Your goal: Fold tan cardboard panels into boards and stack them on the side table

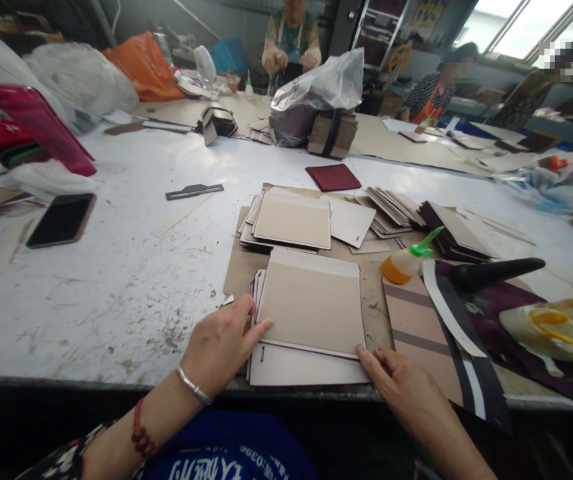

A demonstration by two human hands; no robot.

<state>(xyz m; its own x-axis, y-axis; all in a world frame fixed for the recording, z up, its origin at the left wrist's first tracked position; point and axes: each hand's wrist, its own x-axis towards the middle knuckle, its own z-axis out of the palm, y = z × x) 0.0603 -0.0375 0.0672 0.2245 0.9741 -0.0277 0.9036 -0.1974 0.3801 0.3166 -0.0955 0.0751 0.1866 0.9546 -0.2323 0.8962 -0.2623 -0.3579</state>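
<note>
A stack of beige card pieces [311, 307] lies at the near table edge on a brown cardboard sheet [239, 267]. My left hand [221, 343] rests on the stack's left side, fingers stretched along its edge. At the stack's lower right corner, the fingertips of my right hand [401, 380] lie flat against the cards. Neither hand grips anything. A second beige stack [294, 220] sits just beyond.
An orange glue bottle with a green nozzle [409, 260] lies right of the stack. Dark card piles [454, 233], a maroon piece [333, 177], a phone [61, 220], a metal ruler [194, 192] and plastic bags [324, 87] lie about. Other people work at the far side.
</note>
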